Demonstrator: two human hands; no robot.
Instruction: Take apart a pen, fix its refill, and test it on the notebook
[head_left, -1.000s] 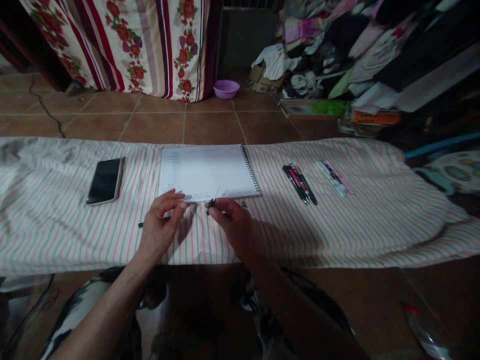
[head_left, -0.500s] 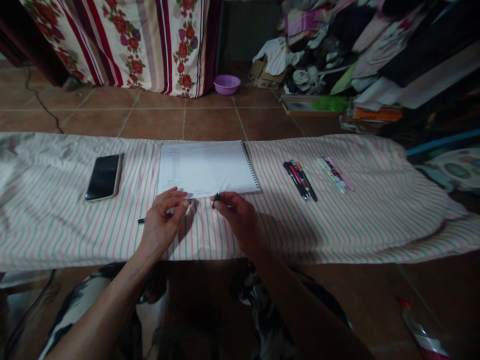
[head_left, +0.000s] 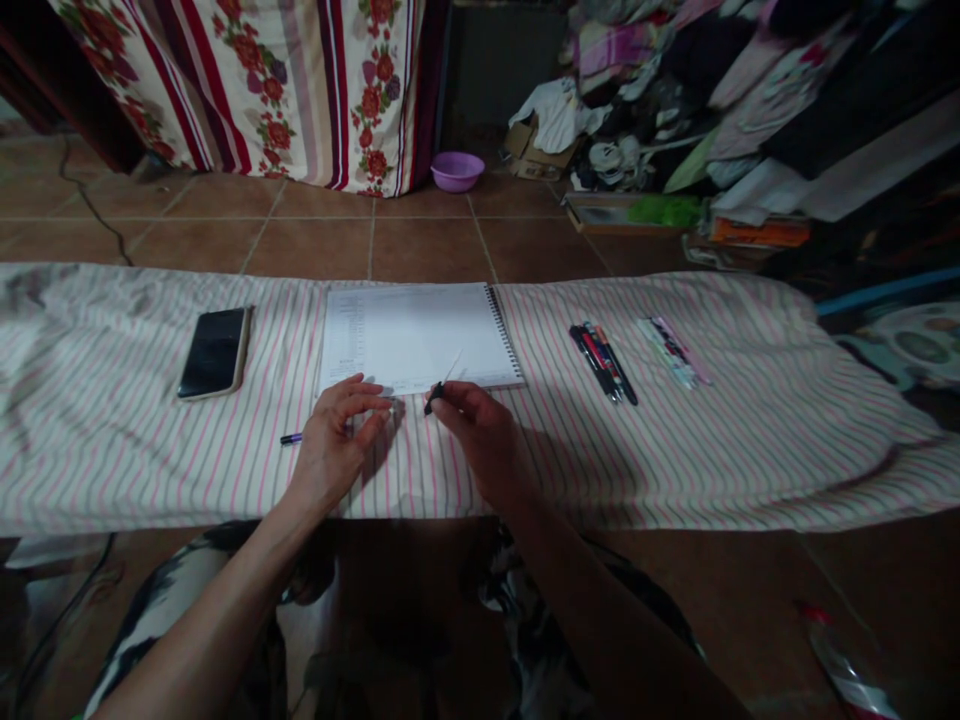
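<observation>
My right hand (head_left: pixel 484 435) pinches a small black piece (head_left: pixel 435 397) between thumb and fingertips. From it a thin pale rod (head_left: pixel 453 364) sticks up at a slant over the notebook's lower edge. My left hand (head_left: pixel 341 430) is just to the left, thumb and forefinger brought close together. Something tiny may be at those fingertips, too small to make out. A pen with a purple barrel and dark end (head_left: pixel 291 439) lies on the striped cloth, partly hidden by my left hand. Beyond both hands lies the open spiral notebook (head_left: pixel 427 330), its coil on the right.
A phone (head_left: pixel 215 352) lies at the left of the striped cloth (head_left: pixel 540 480). Several dark pens (head_left: pixel 602 362) lie right of the notebook, and several pale pens (head_left: pixel 673 352) farther right. On the tiled floor beyond are a purple basin (head_left: pixel 457 172) and heaped clothes.
The view has shifted slightly. My left thumb and forefinger have moved a little to the right, towards my right hand. The pale rod leans slightly more to the right.
</observation>
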